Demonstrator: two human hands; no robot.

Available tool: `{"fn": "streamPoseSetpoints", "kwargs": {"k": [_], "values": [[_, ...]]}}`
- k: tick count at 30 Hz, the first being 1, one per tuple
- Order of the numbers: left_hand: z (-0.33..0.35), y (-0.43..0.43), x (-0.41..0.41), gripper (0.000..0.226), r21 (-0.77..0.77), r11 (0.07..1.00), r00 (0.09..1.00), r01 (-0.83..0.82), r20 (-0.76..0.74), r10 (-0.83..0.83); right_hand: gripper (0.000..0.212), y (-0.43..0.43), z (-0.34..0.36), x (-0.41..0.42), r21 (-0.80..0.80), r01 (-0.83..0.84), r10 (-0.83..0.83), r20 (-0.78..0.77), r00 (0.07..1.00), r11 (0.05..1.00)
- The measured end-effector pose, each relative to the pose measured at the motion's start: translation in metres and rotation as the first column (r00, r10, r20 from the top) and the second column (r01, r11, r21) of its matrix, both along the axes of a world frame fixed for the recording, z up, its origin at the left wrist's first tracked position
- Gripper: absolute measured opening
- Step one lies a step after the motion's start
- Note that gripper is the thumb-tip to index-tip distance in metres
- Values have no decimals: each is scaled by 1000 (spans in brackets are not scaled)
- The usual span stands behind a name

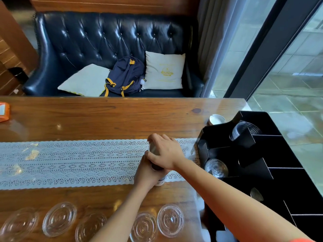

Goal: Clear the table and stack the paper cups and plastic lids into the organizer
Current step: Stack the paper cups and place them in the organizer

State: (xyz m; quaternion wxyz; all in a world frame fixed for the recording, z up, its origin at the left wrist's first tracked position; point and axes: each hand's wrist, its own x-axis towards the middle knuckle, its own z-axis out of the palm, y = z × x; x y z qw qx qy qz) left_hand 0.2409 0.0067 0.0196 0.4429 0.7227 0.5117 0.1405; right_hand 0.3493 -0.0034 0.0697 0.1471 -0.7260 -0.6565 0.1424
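Right hand (164, 152) fingers (157, 137) curled and clamped over the top of a paper cup stack (160, 180), thumb wrapped round the near side. Left hand (146, 173) closed around the lower part of the same stack, pressed just under the right. Between the two palms, only slivers showing: a pale rim at the top, a dark band in the middle, a white printed base at the bottom. Number of cups in the grip not countable. Stack tilted, resting on or just above the white lace runner (70, 163) along the middle of the wooden table (104, 117).

Just right of the fingers, the black organizer (262, 154): two compartments already loaded with clear plastic lids, one pile in the far slot (244, 130), one in the nearer slot (215, 167). Remaining compartments dark, contents unreadable, apart from one faint glint nearer the wearer.

Nearer than the hands, along the table edge, five loose clear lids (170, 220) lying flat in a row, one partly hidden under the left forearm. Beyond the fingers and to the right, a white ashtray (216, 119) touching the organizer's far corner. Far to the left, an orange object (4, 111) at the table edge.

Judged roughly midway: some lids filed, cups gathered but not yet slotted, five lids left to collect.
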Motion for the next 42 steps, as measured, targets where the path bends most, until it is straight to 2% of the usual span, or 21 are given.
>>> {"fn": "streamPoseSetpoints", "kwargs": {"k": [2,5,8,12,15,17,20,21,24,25,26,28,29,30,32,33,35,36,38,40,42], "values": [[-1,1,-1,70,-22,1000,1000,-18,6,18,50,1,2,2,5,-21,21,-11,1000,1000],[-4,-2,-2,59,-27,999,999,-29,38,30,50,0,0,1,20,-38,39,-7,999,999],[-5,-2,-1,60,-20,1000,999,-10,46,11,53,-1,-4,1,29,-40,40,7,999,999],[-3,-2,0,61,20,1000,995,19,93,-21,50,-1,-6,1,46,-2,2,-4,1000,999],[0,-1,2,60,40,998,994,39,105,-43,43,-5,-10,-2,84,86,-83,-34,996,993],[-2,-3,-2,68,60,996,994,61,90,-66,40,-10,-12,-7,118,151,-149,-26,989,981],[-12,-5,-13,98,-22,1000,997,18,73,-16,39,-17,-13,-18,152,195,-204,41,978,969],[-15,-7,-16,99,-32,999,998,11,61,-9,38,-19,-14,-22,158,195,-208,66,976,968],[-6,-11,-21,68,119,981,988,154,-29,-151,38,-25,-16,-38,154,174,-196,144,970,973],[-4,-12,-24,64,161,969,982,189,-29,-187,38,-26,-16,-42,151,178,-202,164,965,972],[-3,-10,-28,65,132,974,982,187,-15,-187,39,-26,-16,-48,146,190,-214,169,962,971],[-6,-8,-33,71,152,959,970,240,-67,-232,41,-30,-13,-56,148,238,-252,89,964,960],[-5,-8,-36,71,144,962,972,233,-38,-230,41,-34,-12,-58,166,287,-288,-17,957,943],[-8,-10,-37,69,114,967,973,228,4,-230,38,-39,-11,-59,186,359,-334,-154,930,914],[-5,-20,-39,56,57,972,973,229,31,-231,30,-53,-10,-60,177,527,-412,-440,798,831],[-6,-25,-42,49,78,975,977,208,38,-212,27,-60,-10,-61,137,593,-429,-566,704,793],[-9,-32,-52,58,2,999,994,40,98,-40,26,-75,-11,-63,21,688,-440,-755,487,725],[-6,-36,-56,70,-21,1000,990,-8,141,11,29,-84,-11,-65,-40,721,-454,-801,391,691],[3,-41,-62,81,-113,991,962,-73,254,100,34,-102,-12,-71,-123,760,-492,-824,280,638],[16,-42,-66,77,-177,981,923,-77,359,138,37,-117,-15,-78,-176,785,-518,-831,205,593],[30,-46,-69,70,-222,975,891,-21,439,119,29,-128,-15,-87,-242,814,-516,-853,81,527]]}}
